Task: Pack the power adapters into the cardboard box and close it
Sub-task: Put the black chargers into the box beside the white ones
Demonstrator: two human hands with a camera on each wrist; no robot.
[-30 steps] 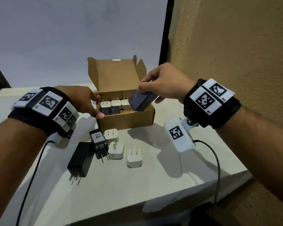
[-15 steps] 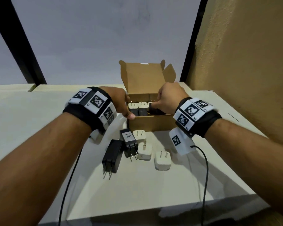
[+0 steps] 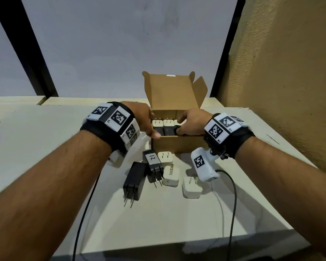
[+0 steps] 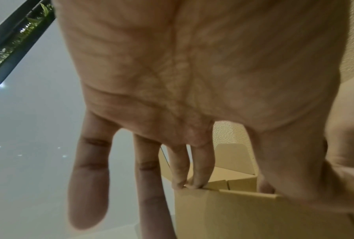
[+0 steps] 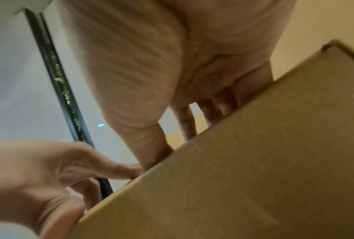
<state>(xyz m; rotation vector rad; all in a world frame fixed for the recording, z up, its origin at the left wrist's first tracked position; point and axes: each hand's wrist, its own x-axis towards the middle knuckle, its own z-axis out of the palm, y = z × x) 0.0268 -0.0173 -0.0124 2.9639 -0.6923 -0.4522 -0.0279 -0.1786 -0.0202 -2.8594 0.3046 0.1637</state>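
Note:
The open cardboard box (image 3: 177,145) stands at mid-table with its lid upright. Inside, white adapters (image 3: 167,122) fill the back row and black ones (image 3: 167,131) the front row. My right hand (image 3: 179,126) reaches into the box's right side, thumb and fingers pinching a black adapter (image 3: 175,130) that sits low in the front row. In the right wrist view the box wall (image 5: 233,161) hides those fingertips. My left hand (image 3: 152,127) rests on the box's front-left corner, with straight fingers (image 4: 188,181) on the rim (image 4: 233,215) and the thumb on the front edge.
On the table before the box lie a long black adapter (image 3: 134,182), a black one labelled 12 (image 3: 152,162) and three white adapters (image 3: 165,157) (image 3: 170,178) (image 3: 192,187). A rough tan wall (image 3: 280,81) stands at the right. The table's front edge (image 3: 196,243) is near.
My right hand has lowered the dark adapter from above the box into the right of the front row. The left hand has stayed at the box's left corner.

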